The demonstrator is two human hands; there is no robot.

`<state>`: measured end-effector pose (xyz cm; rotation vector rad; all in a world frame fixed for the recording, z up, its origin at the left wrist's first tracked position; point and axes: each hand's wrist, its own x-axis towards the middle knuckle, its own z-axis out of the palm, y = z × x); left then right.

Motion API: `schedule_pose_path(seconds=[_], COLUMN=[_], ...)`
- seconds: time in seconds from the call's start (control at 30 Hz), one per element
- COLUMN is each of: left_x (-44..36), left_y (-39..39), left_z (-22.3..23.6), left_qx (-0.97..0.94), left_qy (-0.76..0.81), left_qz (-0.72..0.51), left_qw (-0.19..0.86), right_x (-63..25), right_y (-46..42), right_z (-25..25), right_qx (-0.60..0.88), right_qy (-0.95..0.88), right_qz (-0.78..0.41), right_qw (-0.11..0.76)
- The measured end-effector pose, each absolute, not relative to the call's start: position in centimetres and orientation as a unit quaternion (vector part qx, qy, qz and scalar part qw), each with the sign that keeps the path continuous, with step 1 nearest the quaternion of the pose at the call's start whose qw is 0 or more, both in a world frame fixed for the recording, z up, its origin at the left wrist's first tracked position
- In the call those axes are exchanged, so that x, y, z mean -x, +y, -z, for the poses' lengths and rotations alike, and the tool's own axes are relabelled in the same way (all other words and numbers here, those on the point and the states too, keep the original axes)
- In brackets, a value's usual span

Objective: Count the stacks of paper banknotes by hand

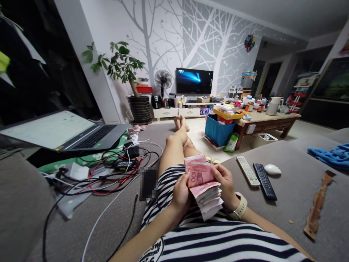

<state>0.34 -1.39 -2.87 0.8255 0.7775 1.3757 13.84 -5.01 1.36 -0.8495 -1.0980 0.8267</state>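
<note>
A thick stack of pink banknotes (203, 183) rests over my lap, held between both hands. My left hand (181, 194) wraps round the stack's left side, with the top notes bent upward against its thumb. On the right side my right hand (223, 180) pinches the upper notes with curled fingers; a pale watch sits on that wrist. My legs stretch out ahead in a striped garment on a grey sofa (294, 189).
An open laptop (65, 133) and a tangle of cables (109, 171) lie to my left. A dark phone (148, 183) rests beside my thigh. Two remotes (256, 174) and a white mouse (272, 169) lie at right, near a blue cloth (331, 155). A cluttered low table (267, 122) stands ahead.
</note>
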Motion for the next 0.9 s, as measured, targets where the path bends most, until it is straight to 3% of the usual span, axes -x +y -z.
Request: schedule_pose_path(seconds=[0.9], left_x=[-0.33], left_y=[-1.60], left_z=[2.69], left_qx=[-0.366], left_qy=[0.338], left_qz=[-0.572], left_qw=[0.651], right_x=[-13.89], right_y=[-5.01], right_z=[-0.76], right_qx=[0.339], right_qy=[-0.503], right_qz=[-0.400], right_qw=[0.687])
